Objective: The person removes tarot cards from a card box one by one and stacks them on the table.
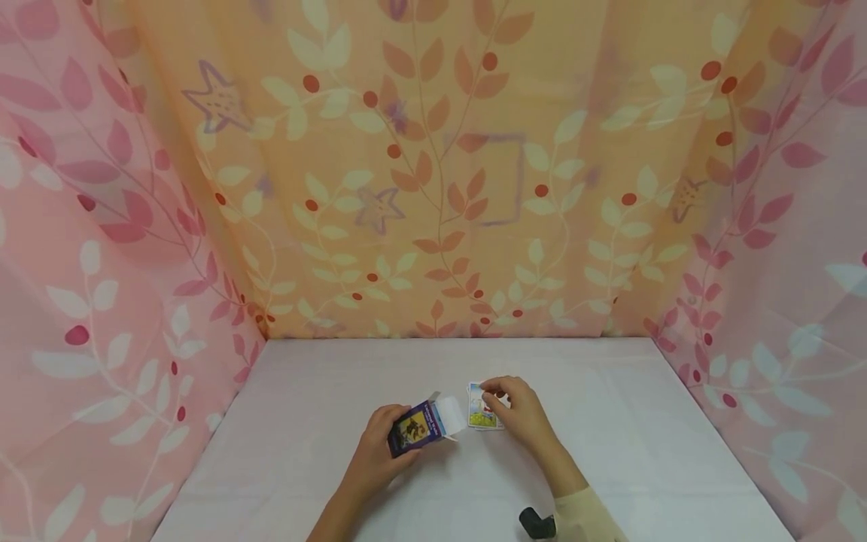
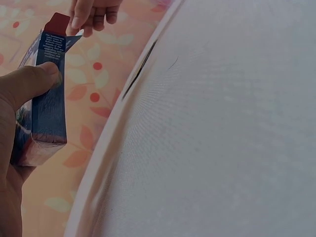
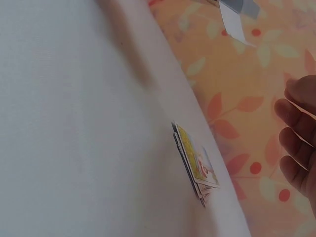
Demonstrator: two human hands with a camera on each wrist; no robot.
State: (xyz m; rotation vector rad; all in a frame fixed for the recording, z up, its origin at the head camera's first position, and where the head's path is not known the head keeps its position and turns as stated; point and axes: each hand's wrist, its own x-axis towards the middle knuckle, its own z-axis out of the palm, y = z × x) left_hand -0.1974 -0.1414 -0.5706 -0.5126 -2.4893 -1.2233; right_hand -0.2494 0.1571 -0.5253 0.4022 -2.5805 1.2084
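My left hand (image 1: 381, 446) grips a dark blue card box (image 1: 415, 430), tilted, with its white flap (image 1: 452, 416) hanging open toward the right. In the left wrist view the thumb (image 2: 47, 74) presses along the side of the card box (image 2: 49, 101), where small print shows. A small, slightly uneven stack of picture cards (image 1: 482, 412) lies on the table to the right of the box. Over that stack hovers my right hand (image 1: 520, 412), fingers loosely bent. In the right wrist view a gap separates the fingers from the cards (image 3: 195, 155), and nothing shows between them.
A white cloth covers the table (image 1: 305, 391). Floral curtains (image 1: 433, 226) hang along its back and both sides. Below the right forearm, near the sleeve, is a small black object (image 1: 536, 522).
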